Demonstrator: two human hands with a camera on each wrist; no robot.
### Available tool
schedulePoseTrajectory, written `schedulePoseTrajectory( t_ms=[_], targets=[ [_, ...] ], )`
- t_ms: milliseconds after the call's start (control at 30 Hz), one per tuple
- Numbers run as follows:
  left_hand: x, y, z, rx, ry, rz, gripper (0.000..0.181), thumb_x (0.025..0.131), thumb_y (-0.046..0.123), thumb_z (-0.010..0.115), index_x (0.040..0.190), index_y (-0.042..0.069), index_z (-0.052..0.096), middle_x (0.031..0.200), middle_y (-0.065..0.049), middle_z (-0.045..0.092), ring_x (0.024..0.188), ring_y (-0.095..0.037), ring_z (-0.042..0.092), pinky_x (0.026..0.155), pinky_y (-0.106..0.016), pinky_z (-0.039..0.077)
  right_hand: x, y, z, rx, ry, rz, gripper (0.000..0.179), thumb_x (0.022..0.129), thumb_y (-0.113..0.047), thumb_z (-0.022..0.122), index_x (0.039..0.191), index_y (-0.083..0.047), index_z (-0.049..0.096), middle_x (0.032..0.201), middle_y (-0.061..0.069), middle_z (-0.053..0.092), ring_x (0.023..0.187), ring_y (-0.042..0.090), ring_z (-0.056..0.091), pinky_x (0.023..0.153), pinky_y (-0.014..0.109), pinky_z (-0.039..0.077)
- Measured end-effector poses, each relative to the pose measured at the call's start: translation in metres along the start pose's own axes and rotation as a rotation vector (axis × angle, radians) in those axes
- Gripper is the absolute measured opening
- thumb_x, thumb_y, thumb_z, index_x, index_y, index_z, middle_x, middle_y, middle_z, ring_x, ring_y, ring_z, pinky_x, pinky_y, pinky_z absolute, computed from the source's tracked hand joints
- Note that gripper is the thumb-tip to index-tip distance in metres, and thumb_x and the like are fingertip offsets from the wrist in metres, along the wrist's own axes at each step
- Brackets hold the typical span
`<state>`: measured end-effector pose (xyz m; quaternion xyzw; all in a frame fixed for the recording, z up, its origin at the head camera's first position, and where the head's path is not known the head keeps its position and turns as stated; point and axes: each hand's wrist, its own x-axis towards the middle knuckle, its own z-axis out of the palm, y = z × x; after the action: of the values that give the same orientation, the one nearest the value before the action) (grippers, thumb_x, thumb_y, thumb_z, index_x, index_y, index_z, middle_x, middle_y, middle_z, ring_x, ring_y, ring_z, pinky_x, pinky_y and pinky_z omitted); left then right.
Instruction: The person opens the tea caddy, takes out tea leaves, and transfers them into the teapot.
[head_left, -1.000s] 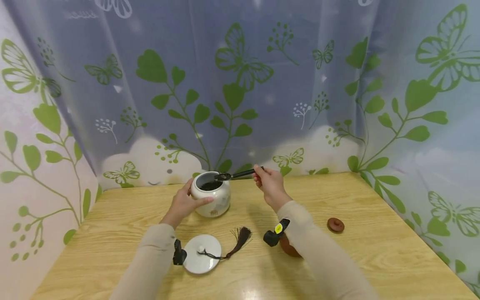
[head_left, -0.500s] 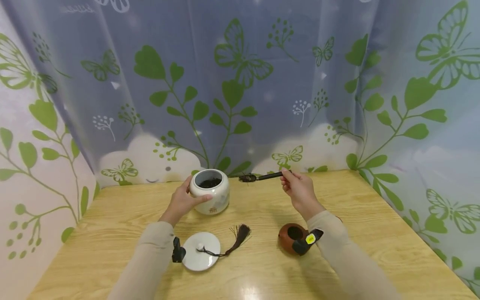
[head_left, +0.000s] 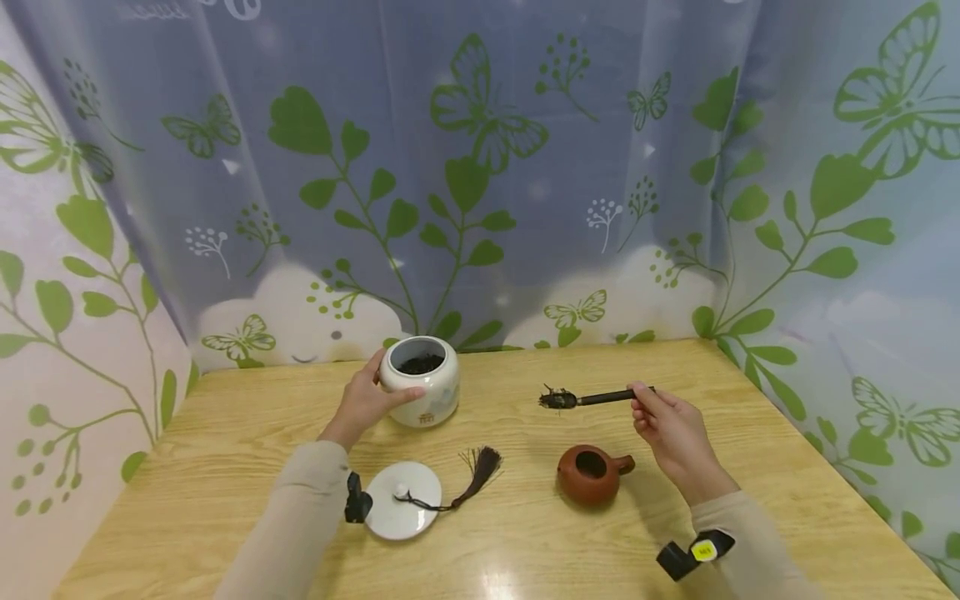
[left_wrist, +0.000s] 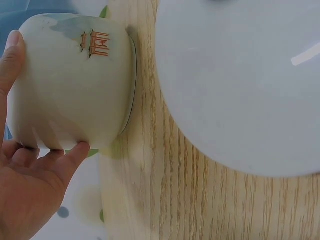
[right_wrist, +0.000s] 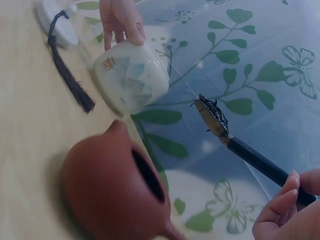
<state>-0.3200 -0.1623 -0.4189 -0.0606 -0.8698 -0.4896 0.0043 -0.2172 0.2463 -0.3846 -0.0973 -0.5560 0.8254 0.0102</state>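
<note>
My left hand (head_left: 367, 402) grips the side of a white ceramic tea jar (head_left: 438, 398), thumb on its front and fingers around the far side. Dark loose tea leaves (head_left: 420, 364) lie inside the jar. My right hand (head_left: 678, 437) pinches the end of a black-handled tea scoop (head_left: 606, 397). Its head carries a heap of dark leaves, clearly seen in the right wrist view on the scoop (right_wrist: 212, 117). A brown clay teapot (head_left: 581, 485) without its lid stands below the scoop in the head view, handle to the right, its round opening facing up.
The jar's white lid (head_left: 405, 517) lies on the wooden table (head_left: 510, 533) in front of the jar, with a dark tassel (head_left: 483, 471) stretching right. A patterned curtain (head_left: 570, 208) hangs along the table's back edge.
My right hand has moved the loaded scoop out of the jar, rightward and toward me, close to the teapot. The forearm now leaves the teapot uncovered. My left hand stays on the jar.
</note>
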Motion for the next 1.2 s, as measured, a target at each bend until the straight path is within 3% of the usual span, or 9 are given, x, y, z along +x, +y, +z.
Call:
schedulePoseTrajectory(
  t_ms=[200,433,600,800,900,1067,1200],
  targets=[
    [-0.001,0.0,-0.001,0.002,-0.003,-0.011,0.107,0.074,0.042,0.082,0.154,0.01,0.018,0.154,-0.019,0.028,0.141,-0.038,0.026,0.111,-0.054,0.028,-0.018,0.003,-0.028,-0.061,-0.006,-0.038,0.015,0.095,-0.021,0.062,0.086,-0.015,0.072,0.073,-0.005,0.06,0.062,0.002,0.054,0.057,0.014,0.047],
    [-0.001,-0.001,-0.002,-0.012,-0.007,-0.008,0.11,0.073,0.043,0.083,0.154,0.009,0.017,0.154,-0.018,0.028,0.141,-0.038,0.026,0.11,-0.053,0.029,-0.035,0.0,-0.051,-0.112,-0.01,-0.003,0.013,0.095,-0.023,0.062,0.089,-0.02,0.073,0.075,-0.006,0.064,0.064,0.001,0.056,0.06,0.014,0.049],
    [-0.002,-0.003,-0.001,-0.01,0.0,-0.011,0.109,0.073,0.042,0.083,0.154,0.008,0.018,0.154,-0.019,0.029,0.141,-0.038,0.026,0.11,-0.053,0.029,-0.038,-0.003,-0.056,-0.184,0.026,0.007,0.011,0.094,-0.024,0.063,0.089,-0.019,0.072,0.075,-0.008,0.066,0.064,0.002,0.056,0.061,0.017,0.05],
    [-0.001,-0.002,-0.001,-0.012,0.004,-0.006,0.108,0.074,0.041,0.082,0.154,0.007,0.018,0.153,-0.02,0.029,0.14,-0.038,0.027,0.111,-0.052,0.029,-0.038,-0.002,-0.053,-0.374,0.045,-0.035,0.016,0.092,-0.034,0.065,0.087,-0.02,0.072,0.076,-0.009,0.07,0.067,0.004,0.054,0.062,0.02,0.048],
    [-0.001,-0.002,-0.001,-0.021,0.005,-0.003,0.107,0.074,0.04,0.083,0.154,0.008,0.019,0.153,-0.02,0.03,0.14,-0.038,0.027,0.111,-0.052,0.029,-0.038,-0.003,-0.049,-0.516,0.045,-0.084,0.023,0.092,-0.038,0.063,0.097,-0.018,0.073,0.078,-0.009,0.072,0.072,0.003,0.06,0.066,0.021,0.049],
    [0.0,-0.002,0.0,-0.03,0.003,-0.012,0.108,0.073,0.039,0.083,0.154,0.009,0.018,0.153,-0.02,0.03,0.14,-0.037,0.028,0.111,-0.051,0.029,-0.039,-0.007,-0.038,-0.751,0.043,-0.229,0.048,0.094,-0.039,0.061,0.118,0.003,0.063,0.081,-0.007,0.071,0.078,0.004,0.068,0.072,0.017,0.052],
    [-0.001,0.0,0.001,-0.018,0.003,-0.001,0.107,0.074,0.04,0.083,0.154,0.008,0.018,0.152,-0.02,0.031,0.139,-0.038,0.029,0.11,-0.052,0.03,-0.042,-0.009,-0.03,-0.86,0.031,-0.352,0.044,0.094,-0.033,0.062,0.115,0.006,0.064,0.082,-0.002,0.071,0.075,0.005,0.067,0.069,0.019,0.055]
  ],
)
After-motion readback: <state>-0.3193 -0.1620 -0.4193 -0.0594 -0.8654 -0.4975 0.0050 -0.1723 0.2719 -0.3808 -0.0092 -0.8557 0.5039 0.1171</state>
